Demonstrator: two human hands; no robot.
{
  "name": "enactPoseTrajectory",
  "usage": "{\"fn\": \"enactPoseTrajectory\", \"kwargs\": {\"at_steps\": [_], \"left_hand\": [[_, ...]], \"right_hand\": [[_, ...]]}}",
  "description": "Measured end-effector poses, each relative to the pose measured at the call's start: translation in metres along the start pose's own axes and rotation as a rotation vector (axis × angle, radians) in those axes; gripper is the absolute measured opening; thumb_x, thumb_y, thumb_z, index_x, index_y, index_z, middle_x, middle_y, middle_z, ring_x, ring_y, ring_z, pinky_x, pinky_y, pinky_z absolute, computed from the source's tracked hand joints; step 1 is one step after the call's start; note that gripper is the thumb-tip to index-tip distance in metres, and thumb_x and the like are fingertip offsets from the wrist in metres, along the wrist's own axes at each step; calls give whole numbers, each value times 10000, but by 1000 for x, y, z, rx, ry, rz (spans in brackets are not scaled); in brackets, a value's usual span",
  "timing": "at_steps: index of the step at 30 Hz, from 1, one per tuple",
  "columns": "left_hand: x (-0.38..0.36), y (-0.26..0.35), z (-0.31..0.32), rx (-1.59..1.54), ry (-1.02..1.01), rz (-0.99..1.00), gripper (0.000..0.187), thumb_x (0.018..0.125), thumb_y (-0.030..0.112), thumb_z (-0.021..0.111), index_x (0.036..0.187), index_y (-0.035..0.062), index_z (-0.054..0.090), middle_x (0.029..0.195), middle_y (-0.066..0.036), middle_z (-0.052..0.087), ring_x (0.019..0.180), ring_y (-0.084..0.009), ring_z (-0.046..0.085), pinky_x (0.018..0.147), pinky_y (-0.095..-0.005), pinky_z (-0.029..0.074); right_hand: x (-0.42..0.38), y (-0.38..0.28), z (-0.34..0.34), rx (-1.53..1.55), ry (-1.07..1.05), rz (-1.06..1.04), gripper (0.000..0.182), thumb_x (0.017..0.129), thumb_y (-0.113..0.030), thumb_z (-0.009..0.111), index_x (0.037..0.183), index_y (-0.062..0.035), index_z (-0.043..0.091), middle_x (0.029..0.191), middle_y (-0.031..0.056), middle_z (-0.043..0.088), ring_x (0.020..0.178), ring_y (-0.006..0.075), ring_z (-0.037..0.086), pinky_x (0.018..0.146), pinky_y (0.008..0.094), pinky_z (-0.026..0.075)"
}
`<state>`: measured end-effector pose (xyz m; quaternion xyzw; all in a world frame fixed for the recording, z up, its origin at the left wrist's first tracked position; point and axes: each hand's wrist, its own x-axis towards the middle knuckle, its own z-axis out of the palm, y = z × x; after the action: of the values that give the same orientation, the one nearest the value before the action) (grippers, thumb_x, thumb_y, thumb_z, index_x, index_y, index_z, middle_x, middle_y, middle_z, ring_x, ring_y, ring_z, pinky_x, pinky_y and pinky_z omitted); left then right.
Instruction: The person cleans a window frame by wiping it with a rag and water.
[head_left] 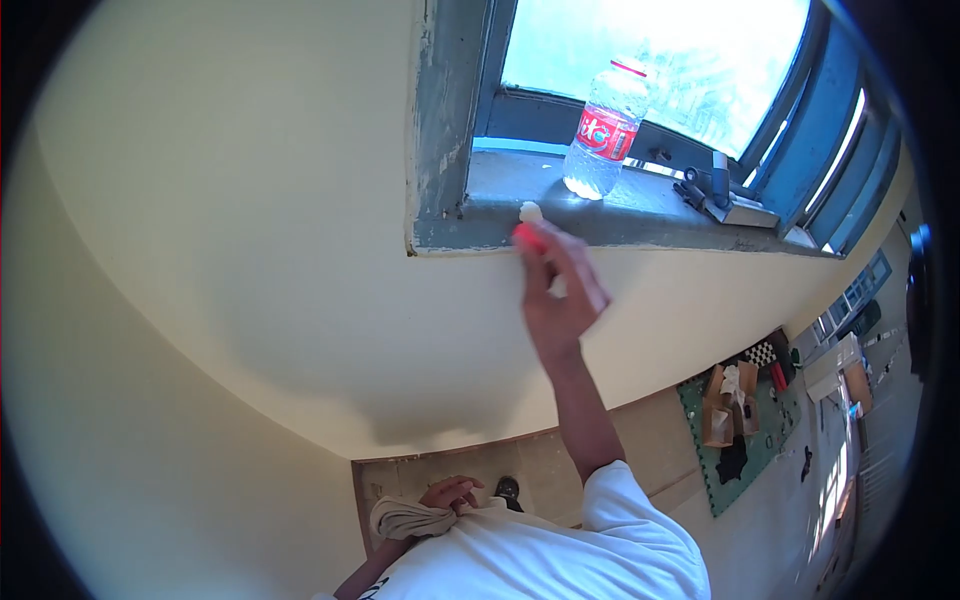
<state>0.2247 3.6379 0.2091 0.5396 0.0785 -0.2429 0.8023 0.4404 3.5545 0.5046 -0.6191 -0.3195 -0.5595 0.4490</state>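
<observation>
My right hand (565,293) is raised in front of the windowsill, its fingers pinching a small red bottle cap (530,238) near the sill's front edge. Just beyond the fingertips is a small white lump (530,211). A clear plastic bottle (597,150) with a red label stands upright on the sill, a red ring at its neck and no cap on its mouth. Low by my body, my left hand (454,492) is closed around a folded grey cloth (408,519).
Dark objects and a flat box (742,212) lie on the blue-grey sill (650,225), right of the bottle. Below, a green mat (728,490) on the floor holds an open cardboard box (718,425). A plain wall (250,200) fills the left.
</observation>
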Motion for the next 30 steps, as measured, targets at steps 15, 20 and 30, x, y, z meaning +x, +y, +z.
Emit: {"fn": "enactPoseTrajectory", "kwargs": {"at_steps": [15,20,30], "left_hand": [[7,-2,4,16,105,-67,333,923,282,482,1033,15,648,569,-26,528,491,-84,478,493,-237,403],[2,2,11,27,98,-24,334,924,283,479,1033,17,650,585,-23,544,510,-78,491,524,-230,417],[-9,-12,11,28,123,6,346,929,295,452,1049,35,648,619,-26,574,527,-73,501,537,-217,424]], "right_hand": [[95,93,-71,-605,-237,140,183,798,-200,664,950,-110,710,997,34,654,935,225,569,878,354,421],[102,88,-74,-519,-262,196,167,795,-176,666,934,-101,718,975,53,666,911,212,585,845,346,443],[88,87,-80,-289,-375,118,156,832,-194,649,929,-93,717,958,56,687,835,211,626,810,313,462]]}}
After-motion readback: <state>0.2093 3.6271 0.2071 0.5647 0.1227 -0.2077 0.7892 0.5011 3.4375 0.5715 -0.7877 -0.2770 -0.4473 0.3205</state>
